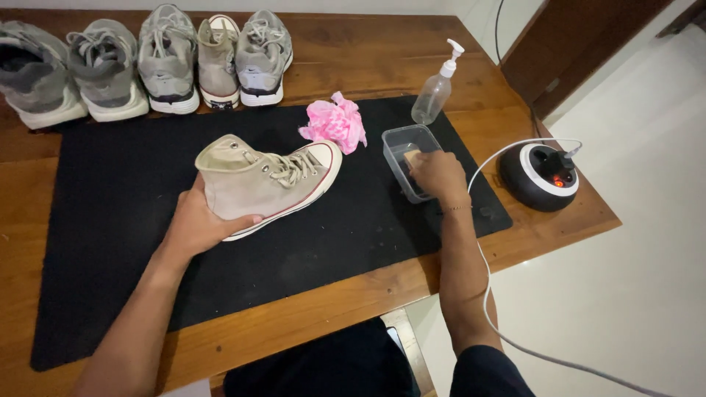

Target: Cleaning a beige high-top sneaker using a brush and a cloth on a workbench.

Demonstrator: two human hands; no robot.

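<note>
Black mat (132, 220): pink cloth (334, 123) between sneaker (268, 182) and tub (393, 143).

Hidden and cut off

The right hand (439, 174) covers most of the tan block in the tub (403, 140); the far-left grey shoe (33, 73) runs past the edge.

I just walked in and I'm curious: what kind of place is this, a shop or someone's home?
Probably a home shoe-cleaning spot: a wooden table with a black mat, a row of grey sneakers at the back, and a pump bottle beside a small water tub.
</note>
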